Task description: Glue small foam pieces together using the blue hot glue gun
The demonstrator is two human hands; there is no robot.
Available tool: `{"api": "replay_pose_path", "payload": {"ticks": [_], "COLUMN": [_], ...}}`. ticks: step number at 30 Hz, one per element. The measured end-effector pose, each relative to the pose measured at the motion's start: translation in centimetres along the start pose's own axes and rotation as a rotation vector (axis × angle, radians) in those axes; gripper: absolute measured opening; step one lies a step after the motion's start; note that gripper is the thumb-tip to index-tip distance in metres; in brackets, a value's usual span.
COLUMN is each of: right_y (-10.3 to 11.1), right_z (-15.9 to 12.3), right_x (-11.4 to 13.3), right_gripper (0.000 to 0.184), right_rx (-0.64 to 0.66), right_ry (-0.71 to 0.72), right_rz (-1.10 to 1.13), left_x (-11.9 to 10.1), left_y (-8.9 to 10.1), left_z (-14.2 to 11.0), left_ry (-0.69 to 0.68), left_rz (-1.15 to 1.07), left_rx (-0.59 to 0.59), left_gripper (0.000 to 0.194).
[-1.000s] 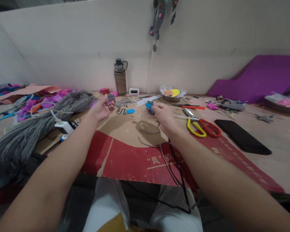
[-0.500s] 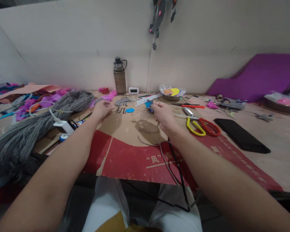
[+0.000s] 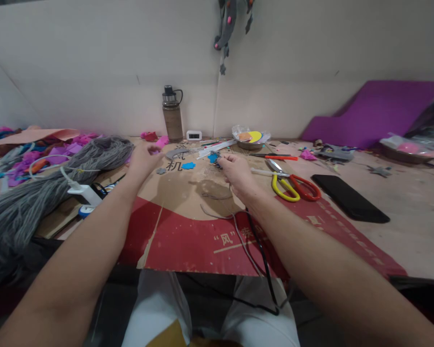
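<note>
My left hand (image 3: 142, 161) hovers over the cardboard (image 3: 181, 197), its thumb and fingers apart and holding nothing visible. Just beyond its fingertips lie a small grey flower-shaped cutout (image 3: 161, 171), a blue cutout (image 3: 188, 166) and a curved grey piece (image 3: 177, 153). My right hand (image 3: 237, 174) pinches a small blue and grey piece (image 3: 213, 157) between thumb and fingers; its exact form is partly hidden. Below that hand, a thin grey cord (image 3: 217, 215) trails across the cardboard to the front edge. Scissors (image 3: 289, 185) with one yellow and one red handle rest to its right.
Grey yarn (image 3: 72, 173) and a white charger (image 3: 85, 193) lie on the left. A bottle (image 3: 172, 115), a small white clock (image 3: 194, 135) and a bowl (image 3: 251, 142) stand along the wall. A black phone (image 3: 349, 197) and purple sheet (image 3: 372, 113) are on the right.
My left hand has drawn back slightly, and the small grey cutout now shows beside its fingertips. The right hand keeps its pinch. The whole view has shifted a little.
</note>
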State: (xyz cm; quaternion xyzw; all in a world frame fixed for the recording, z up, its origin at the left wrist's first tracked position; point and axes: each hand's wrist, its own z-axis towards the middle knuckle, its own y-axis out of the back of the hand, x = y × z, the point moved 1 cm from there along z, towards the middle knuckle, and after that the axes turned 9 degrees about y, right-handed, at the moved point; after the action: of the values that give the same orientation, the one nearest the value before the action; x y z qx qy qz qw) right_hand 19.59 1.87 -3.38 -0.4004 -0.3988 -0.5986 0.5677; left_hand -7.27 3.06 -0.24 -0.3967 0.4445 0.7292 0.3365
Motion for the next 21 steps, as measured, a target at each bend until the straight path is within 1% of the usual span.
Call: {"api": "replay_pose_path", "payload": {"ticks": [1, 2, 3, 5, 6, 8, 11, 14, 17, 21], "right_y": [-0.1, -0.2, -0.2, -0.4, -0.5, -0.7, -1.0, -1.3, -1.5, -1.6], "right_z": [-0.1, -0.2, -0.4, -0.7, -0.8, -1.1, -1.3, -1.5, -1.7, -1.8], "right_x": [0.1, 0.2, 0.4, 0.8, 0.9, 1.2, 1.3, 1.2, 1.4, 1.5], "right_gripper": [0.018, 0.017, 0.016, 0.015, 0.015, 0.015, 0.012, 0.011, 0.011, 0.009], "right_rx": [0.012, 0.023, 0.034, 0.065, 0.082, 0.12, 0.159, 0.191, 0.216, 0.248], "right_ry": [-0.004, -0.007, -0.012, -0.027, -0.037, -0.057, -0.07, -0.062, -0.043, -0.003], "right_rz": [0.005, 0.009, 0.009, 0.008, 0.011, 0.024, 0.035, 0.017, -0.019, -0.048], "left_x": [-0.8, -1.7, -2.4, -3.7, -4.2, -4.6, -4.4, -3.9, -3.7, -3.8], "left_y": [-0.6, -1.4, -2.3, -4.0, -4.7, -5.8, -6.6, -7.0, -7.1, -7.2], "left_z": [-0.5, -1.2, -1.9, -3.3, -4.0, -5.1, -5.9, -6.2, -6.3, -6.4], "left_ry": [-0.037, -0.045, -0.023, 0.066, 0.104, 0.16, 0.2, 0.179, 0.168, 0.207], "left_rz": [0.043, 0.036, -0.028, -0.176, -0.232, -0.299, -0.304, -0.25, -0.203, -0.207], "left_rx": [-0.068, -0.029, 0.047, 0.255, 0.328, 0.433, 0.528, 0.598, 0.594, 0.588], "left_gripper": [0.018, 0.018, 0.019, 0.019, 0.018, 0.016, 0.013, 0.008, 0.002, 0.008]}}
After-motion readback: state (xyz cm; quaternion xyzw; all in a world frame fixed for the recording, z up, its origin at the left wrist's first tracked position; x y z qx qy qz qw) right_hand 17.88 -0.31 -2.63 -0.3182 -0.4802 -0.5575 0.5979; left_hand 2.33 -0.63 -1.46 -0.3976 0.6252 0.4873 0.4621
